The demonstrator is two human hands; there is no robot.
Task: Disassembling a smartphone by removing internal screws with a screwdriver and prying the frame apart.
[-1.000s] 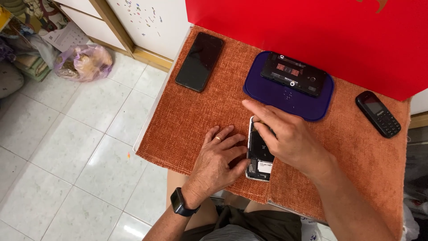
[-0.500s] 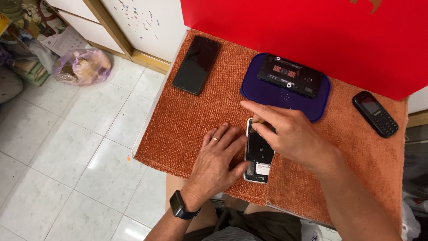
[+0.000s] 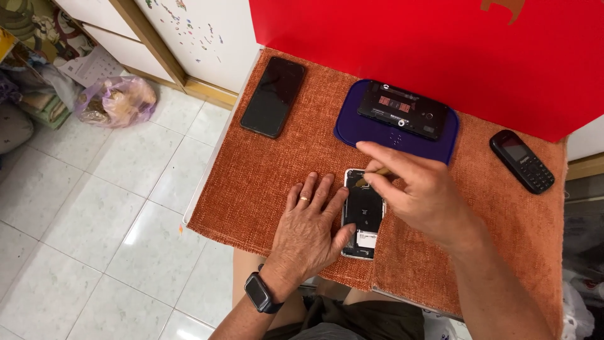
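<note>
The table cloth [image 3: 283,164] is rough, matt orange weave; the black phone [image 3: 274,96] at eleven o'clock has glossy glass — the blue mat [image 3: 352,129] looks smooth, rubbery.

Opened smartphone [image 3: 363,213], black innards exposed, flat on orange cloth [image 3: 264,182].

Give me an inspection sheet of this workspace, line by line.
Surface: orange cloth over a small table.
Job's things: opened phone lying flat, insides showing.
Clutter: black smartphone face up; dark blue mat bearing a black device; keypad phone.
Hands: left hand flat beside the opened phone, steadying it; right hand pinches a small tool at its top end.
Cables: nothing seen.
Surroundings: red board behind, white tiled floor, plastic bag.
</note>
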